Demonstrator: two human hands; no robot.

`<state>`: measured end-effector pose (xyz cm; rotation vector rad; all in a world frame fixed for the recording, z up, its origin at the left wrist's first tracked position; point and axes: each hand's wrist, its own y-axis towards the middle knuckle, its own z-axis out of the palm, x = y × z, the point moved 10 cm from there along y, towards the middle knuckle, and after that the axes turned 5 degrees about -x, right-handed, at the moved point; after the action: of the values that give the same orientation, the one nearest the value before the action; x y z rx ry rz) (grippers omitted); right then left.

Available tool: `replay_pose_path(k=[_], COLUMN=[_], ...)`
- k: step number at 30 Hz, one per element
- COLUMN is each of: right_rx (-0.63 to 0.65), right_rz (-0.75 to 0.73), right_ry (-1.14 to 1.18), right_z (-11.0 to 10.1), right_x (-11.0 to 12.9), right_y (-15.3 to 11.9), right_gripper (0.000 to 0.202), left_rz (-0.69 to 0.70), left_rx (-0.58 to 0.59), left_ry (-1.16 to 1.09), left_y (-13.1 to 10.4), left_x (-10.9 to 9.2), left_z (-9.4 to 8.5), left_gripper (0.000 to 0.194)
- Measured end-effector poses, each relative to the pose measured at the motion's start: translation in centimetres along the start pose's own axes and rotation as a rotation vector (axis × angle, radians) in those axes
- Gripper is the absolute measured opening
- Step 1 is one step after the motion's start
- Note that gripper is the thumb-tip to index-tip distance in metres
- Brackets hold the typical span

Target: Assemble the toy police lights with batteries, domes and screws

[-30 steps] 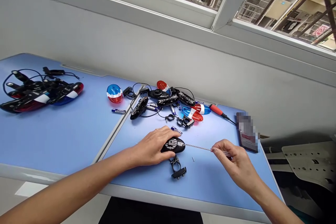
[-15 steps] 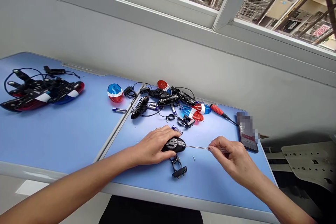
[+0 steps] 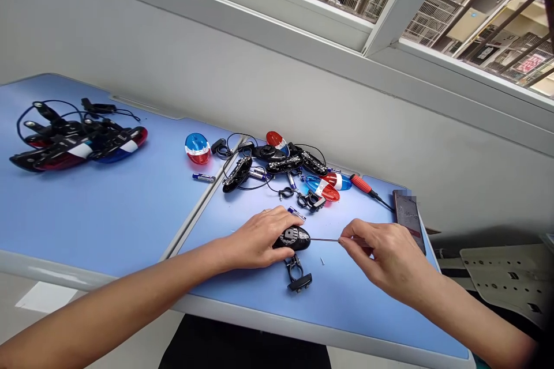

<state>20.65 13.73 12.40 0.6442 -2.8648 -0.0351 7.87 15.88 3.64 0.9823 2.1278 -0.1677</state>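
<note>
My left hand [image 3: 268,240] grips a black oval bike light housing [image 3: 298,237] with a grey grille, pressing it to the blue table. My right hand [image 3: 376,245] pinches a screwdriver, whose thin metal shaft [image 3: 324,239] points left and meets the housing's right end. Its handle is mostly hidden in my palm. Just below the housing lies a black clamp bracket [image 3: 298,277] with a ring. A small loose screw [image 3: 322,261] rests to the right of it. Behind my left fingers is a blue-and-white battery [image 3: 296,213].
Several black housings [image 3: 283,165], cables, batteries and red-blue lens covers [image 3: 322,188] lie along the wall. A red-handled tool [image 3: 360,183] and a phone [image 3: 409,216] are at the right. Several lights [image 3: 78,147] sit far left. A blue-red cover [image 3: 198,148] stands near the table seam [image 3: 190,225].
The camera view has shifted slightly, so the scene sits a little further right. My right hand has come slightly closer to the housing, with less shaft showing. My left hand still grips the housing.
</note>
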Motion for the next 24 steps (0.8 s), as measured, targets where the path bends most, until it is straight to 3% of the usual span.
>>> replay_pose_path(k=[9, 24], right_rx=[0.038, 0.048], right_rz=[-0.032, -0.051], right_ry=[-0.149, -0.113], right_z=[-0.5, -0.5], right_x=[1.0, 2.0], right_y=[0.9, 0.8], right_gripper=[0.022, 0.025], left_rz=[0.008, 0.016], left_rx=[-0.003, -0.008], left_ry=[-0.007, -0.003], left_y=[0.0, 0.0], left_x=[0.0, -0.2], left_z=[-0.1, -0.2], left_gripper=[0.049, 0.048])
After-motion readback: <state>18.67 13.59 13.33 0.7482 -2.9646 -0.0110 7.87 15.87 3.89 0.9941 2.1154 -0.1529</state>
